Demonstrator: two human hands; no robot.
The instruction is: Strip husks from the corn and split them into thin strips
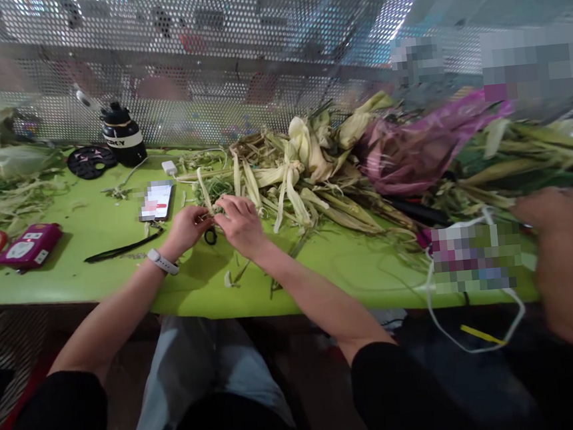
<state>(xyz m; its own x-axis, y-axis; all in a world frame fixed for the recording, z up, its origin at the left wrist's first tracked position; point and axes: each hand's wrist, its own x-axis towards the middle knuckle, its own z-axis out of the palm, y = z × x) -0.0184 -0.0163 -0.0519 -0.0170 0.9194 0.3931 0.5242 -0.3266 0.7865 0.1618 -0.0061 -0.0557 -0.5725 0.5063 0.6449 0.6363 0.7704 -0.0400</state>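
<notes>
A pale husk strip (204,188) is pinched at a lime-green table (96,278), its lower end caught between the fingertips of two bare hands and its upper part left sticking up beyond them toward the far side. The thumb and forefinger of the left hand (187,228) are closed on it from the left; the bent fingers of the right hand (240,224) are brought in from the right and closed at the same lower end, the tips nearly meeting. A white-banded watch (163,261) is worn on the left wrist. Just beyond the fingers, a tangle of green shreds (218,189) is seen, and a small black ring (211,236) is set just beneath them. To the right, corn husks (307,166) are heaped beside a pink plastic bag (401,151), and at the far right another person's hand (552,212) is held near more leaves. To the left are placed a phone (157,201), a black strap (123,246) and a magenta device (31,247); a black bottle (124,137) is stood farther back, before a perforated screen (233,66).
</notes>
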